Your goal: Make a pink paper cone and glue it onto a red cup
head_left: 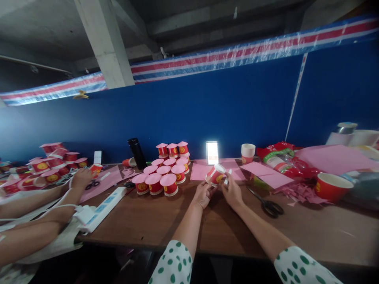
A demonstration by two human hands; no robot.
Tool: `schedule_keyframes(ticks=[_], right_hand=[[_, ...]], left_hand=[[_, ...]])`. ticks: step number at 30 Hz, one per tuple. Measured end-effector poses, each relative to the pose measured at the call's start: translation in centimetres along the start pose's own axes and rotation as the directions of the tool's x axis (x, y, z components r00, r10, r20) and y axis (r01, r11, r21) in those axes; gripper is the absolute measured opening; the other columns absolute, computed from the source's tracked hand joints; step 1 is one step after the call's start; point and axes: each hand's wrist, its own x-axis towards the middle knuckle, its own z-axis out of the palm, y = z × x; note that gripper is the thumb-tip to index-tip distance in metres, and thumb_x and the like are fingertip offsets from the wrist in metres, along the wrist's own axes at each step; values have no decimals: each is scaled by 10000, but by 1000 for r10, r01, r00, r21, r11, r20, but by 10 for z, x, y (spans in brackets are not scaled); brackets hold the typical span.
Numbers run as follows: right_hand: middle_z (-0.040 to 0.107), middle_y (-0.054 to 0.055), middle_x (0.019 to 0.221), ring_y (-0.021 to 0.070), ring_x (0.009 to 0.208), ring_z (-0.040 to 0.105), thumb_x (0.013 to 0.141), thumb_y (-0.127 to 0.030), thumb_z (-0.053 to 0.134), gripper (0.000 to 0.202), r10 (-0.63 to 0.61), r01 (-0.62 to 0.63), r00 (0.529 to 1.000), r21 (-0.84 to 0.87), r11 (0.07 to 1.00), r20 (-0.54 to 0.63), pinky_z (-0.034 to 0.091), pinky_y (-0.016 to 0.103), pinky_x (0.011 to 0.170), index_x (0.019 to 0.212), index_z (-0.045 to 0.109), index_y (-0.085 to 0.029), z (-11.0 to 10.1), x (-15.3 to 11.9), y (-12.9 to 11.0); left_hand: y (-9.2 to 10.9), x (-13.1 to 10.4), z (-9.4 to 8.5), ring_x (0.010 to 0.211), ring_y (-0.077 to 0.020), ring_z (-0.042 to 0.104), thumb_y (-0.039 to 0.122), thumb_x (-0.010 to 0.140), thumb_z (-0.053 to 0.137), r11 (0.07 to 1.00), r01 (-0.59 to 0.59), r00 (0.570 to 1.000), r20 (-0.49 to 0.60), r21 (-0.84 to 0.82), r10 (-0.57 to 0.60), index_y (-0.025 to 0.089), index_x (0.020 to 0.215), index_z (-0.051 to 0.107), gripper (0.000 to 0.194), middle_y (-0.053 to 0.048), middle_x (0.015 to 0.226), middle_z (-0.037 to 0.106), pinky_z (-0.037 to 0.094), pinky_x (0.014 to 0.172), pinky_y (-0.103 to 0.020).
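Note:
A red-and-white paper cup with a yellow emblem is tilted over the table, and my left hand is wrapped round its lower left side. Close on its right, my right hand pinches a small white object, too small to make out, at or near the cup's wall. Behind the cup lie pink paper sheets, and a lit phone stands upright there. To the left, several red cups topped with pink paper discs stand in stacked rows.
Scissors lie right of my right arm. Farther right are pink paper scraps, a red cup and a red plastic bag. Left are a power strip, a black bottle and a co-worker's hand with an orange-red cup.

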Motion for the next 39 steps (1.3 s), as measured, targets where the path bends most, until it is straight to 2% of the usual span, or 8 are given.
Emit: schedule_keyframes(ticks=[5, 11, 19, 25, 30, 34, 39], right_hand=[[649, 48, 963, 174, 776, 620, 748, -141, 409, 444, -33, 33, 999, 45, 998, -2, 473, 267, 680, 1188, 453, -186, -3, 0, -2], [647, 58, 970, 187, 838, 617, 780, -159, 404, 406, -28, 29, 1000, 76, 997, -10, 474, 283, 706, 1182, 450, -178, -2, 0, -2], [650, 59, 938, 174, 784, 616, 774, -142, 392, 408, -52, 57, 997, 78, 995, -60, 469, 269, 704, 1177, 446, -168, -3, 0, -2], [660, 49, 845, 161, 728, 615, 874, -236, 348, 310, -36, 52, 993, 145, 988, -110, 460, 260, 701, 1147, 481, -171, -7, 2, -5], [661, 40, 740, 144, 617, 601, 885, -323, 380, 268, 36, -5, 993, 261, 965, -115, 469, 245, 649, 979, 577, -169, -17, 6, -14], [666, 57, 750, 136, 583, 582, 850, -394, 460, 283, 49, -6, 991, 316, 949, -127, 475, 242, 616, 803, 611, -158, -29, 12, -24], [664, 77, 753, 156, 630, 592, 840, -433, 468, 331, 68, -16, 991, 417, 909, -111, 476, 254, 602, 767, 606, -141, -38, 19, -38]], left_hand=[[-3, 5, -3, 821, -161, 628, 113, 616, 664, 998, -46, 998, -41, -30, 45, 127, 862, 599, 254, -70, 858, 676, 461, 842, -323], [-2, 6, -5, 769, -151, 630, 137, 632, 664, 999, -47, 996, -76, -28, 44, 146, 950, 590, 327, -52, 856, 670, 476, 818, -337], [0, 6, -6, 756, -142, 624, 240, 664, 673, 997, -24, 987, -161, -78, 11, 155, 897, 605, 257, -51, 854, 663, 487, 757, -293], [0, 7, -4, 697, -116, 609, 243, 655, 690, 993, -24, 993, -120, -118, 10, 147, 836, 608, 220, -25, 769, 652, 477, 792, -305], [2, 6, -4, 735, -114, 614, 236, 669, 685, 994, -38, 992, -120, -100, 26, 156, 885, 614, 241, -46, 888, 662, 485, 776, -287], [1, 7, -8, 816, -130, 623, 198, 698, 657, 993, -37, 994, -109, -111, 25, 175, 965, 606, 273, -62, 949, 664, 476, 822, -304], [1, 8, -11, 873, -133, 619, 153, 717, 626, 982, -93, 993, -86, -164, 80, 168, 1005, 598, 291, -68, 981, 665, 447, 893, -311]])
